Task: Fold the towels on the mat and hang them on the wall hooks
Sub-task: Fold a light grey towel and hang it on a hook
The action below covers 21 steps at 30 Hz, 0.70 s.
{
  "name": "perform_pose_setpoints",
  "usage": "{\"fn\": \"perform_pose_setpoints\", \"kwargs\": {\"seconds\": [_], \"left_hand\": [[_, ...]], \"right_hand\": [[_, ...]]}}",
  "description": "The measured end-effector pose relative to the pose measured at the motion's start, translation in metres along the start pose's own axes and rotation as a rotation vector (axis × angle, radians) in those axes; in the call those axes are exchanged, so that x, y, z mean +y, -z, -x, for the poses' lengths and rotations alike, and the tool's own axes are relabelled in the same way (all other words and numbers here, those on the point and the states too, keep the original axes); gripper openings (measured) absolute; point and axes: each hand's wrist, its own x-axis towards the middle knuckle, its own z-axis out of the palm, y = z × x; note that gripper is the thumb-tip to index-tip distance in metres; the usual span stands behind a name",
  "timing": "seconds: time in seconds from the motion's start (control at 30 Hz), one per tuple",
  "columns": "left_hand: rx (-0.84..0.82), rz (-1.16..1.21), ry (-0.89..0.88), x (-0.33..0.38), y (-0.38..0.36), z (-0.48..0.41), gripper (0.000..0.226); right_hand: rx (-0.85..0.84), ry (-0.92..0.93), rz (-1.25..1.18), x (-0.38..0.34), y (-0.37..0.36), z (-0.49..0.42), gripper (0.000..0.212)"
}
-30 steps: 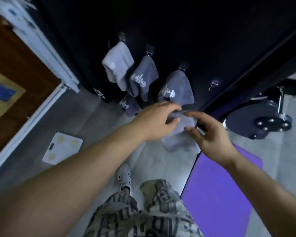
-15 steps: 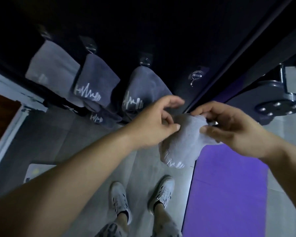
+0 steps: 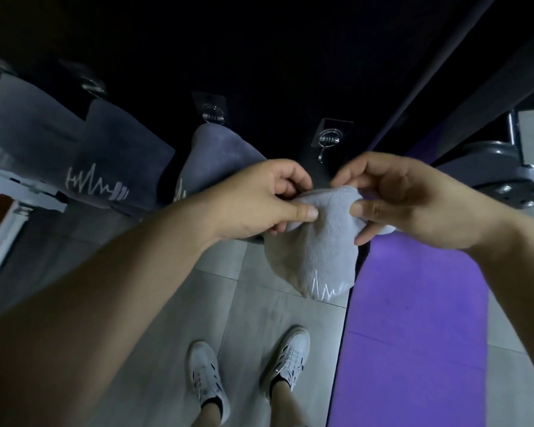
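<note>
Towel: the light grey towel [image 3: 318, 241] is bunched up and held in the air between both hands, just under the free hook. Its bottom, with the white zigzag logo, dangles over the edge where the floor meets the mat.
Left hand: the left hand [image 3: 259, 201] pinches the towel's top left, thumb in front and fingers tucked behind.
Right hand: the right hand [image 3: 413, 201] does the same on the top right, thumb pressed on the cloth and fingers curled under it.
Free hook: a clear stick-on hook [image 3: 329, 140] on the dark wall, just above the hands, with nothing on it.
Neighbours: a dark grey towel [image 3: 219, 161] hangs just to the left, and another dark towel [image 3: 105, 167] hangs further left.
Mat: the purple mat [image 3: 413, 303] lies on the floor to the right, and I see no towels on the part in view.
Stage: I reckon the folding's done and it's about to go on the hook.
Risk: I can't spot a loop, so a fat wad of cloth on that little hook could slide right off. Tug down too hard and the sticky pad might peel. Letting go with one hand could also undo the fold.
</note>
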Motion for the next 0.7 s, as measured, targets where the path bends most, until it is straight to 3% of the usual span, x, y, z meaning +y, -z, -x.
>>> {"fn": "perform_pose_setpoints", "kwargs": {"seconds": [0.17,0.37,0.7], "left_hand": [[0.278,0.213,-0.061,0.003,-0.005,-0.007,0.024],[0.512,0.517,0.01,0.004,-0.015,-0.024,0.03],[0.743,0.508,-0.026,0.002,-0.034,-0.04,0.016]], "right_hand": [[0.205,0.114,-0.116,0.005,0.0,-0.01,0.021],[0.417,0.21,-0.105,0.011,-0.01,-0.019,0.007],[0.677,0.155,0.007,0.021,-0.033,-0.025,0.014]]}}
